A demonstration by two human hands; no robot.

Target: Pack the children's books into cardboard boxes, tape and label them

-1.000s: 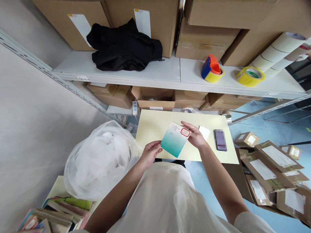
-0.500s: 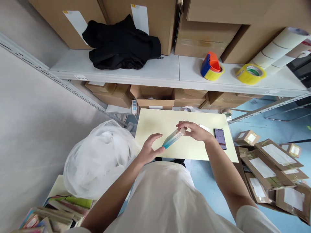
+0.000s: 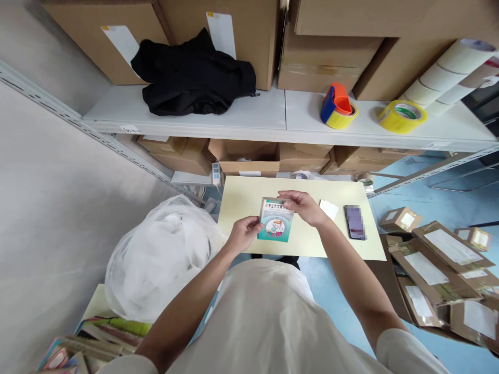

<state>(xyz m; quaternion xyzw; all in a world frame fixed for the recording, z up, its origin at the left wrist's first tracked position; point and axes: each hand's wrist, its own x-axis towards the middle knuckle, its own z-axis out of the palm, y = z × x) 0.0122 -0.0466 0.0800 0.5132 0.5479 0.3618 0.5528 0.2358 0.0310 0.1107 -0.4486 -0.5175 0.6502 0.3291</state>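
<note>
A small thick book (image 3: 276, 221) with a teal and white cover, a round cartoon picture and printed characters is held up over the pale yellow table (image 3: 237, 200), its front cover facing me. My left hand (image 3: 244, 234) grips its left edge, the thumb lying on the cover. At the upper right corner, my right hand (image 3: 302, 206) pinches the book between thumb and fingers. A small white paper (image 3: 328, 209) lies on the table just right of my right hand. Farther right rests a phone (image 3: 354, 222).
On the left, a large translucent plastic bag (image 3: 156, 259) bulges beside the table, with stacked books (image 3: 105, 340) below it. Taped cartons (image 3: 440, 265) pile up at the right. The shelf (image 3: 268, 111) ahead carries black clothing (image 3: 198, 75), a tape dispenser (image 3: 338, 106) and a tape roll (image 3: 403, 115).
The book has turned from edge-on to showing its front cover. My left hand has closed on its left edge, while my right hand keeps hold of the upper right corner.
</note>
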